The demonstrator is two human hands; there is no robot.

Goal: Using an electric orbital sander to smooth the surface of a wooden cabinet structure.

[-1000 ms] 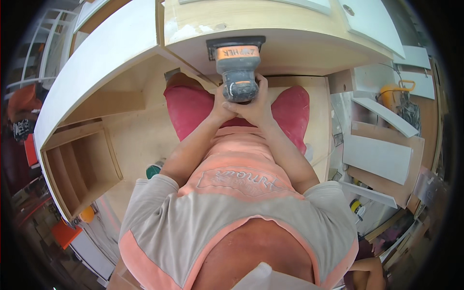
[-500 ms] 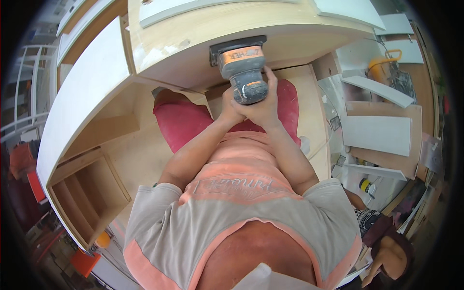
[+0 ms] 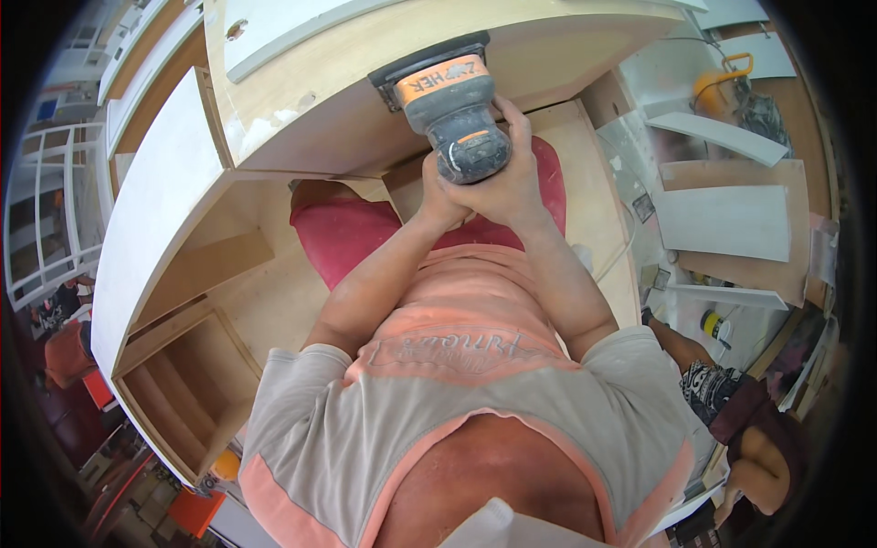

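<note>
Sander (image 3: 457,114) held two-handed against a pale wooden panel (image 3: 557,64).

The dark grey, orange-banded sander is at upper centre, its black base plate (image 3: 427,58) on the panel's face. The right hand (image 3: 508,189) has fingers clamped along its right side; the left hand (image 3: 442,198) clasps its lower left, most fingers hidden. Red trousers (image 3: 343,236) show beneath; open wooden compartments (image 3: 178,334) lie left.

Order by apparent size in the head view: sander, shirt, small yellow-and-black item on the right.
Largest to smallest:
Shirt
Sander
Yellow-and-black item
The last lies farther from the camera, so its true size is unsure.
</note>
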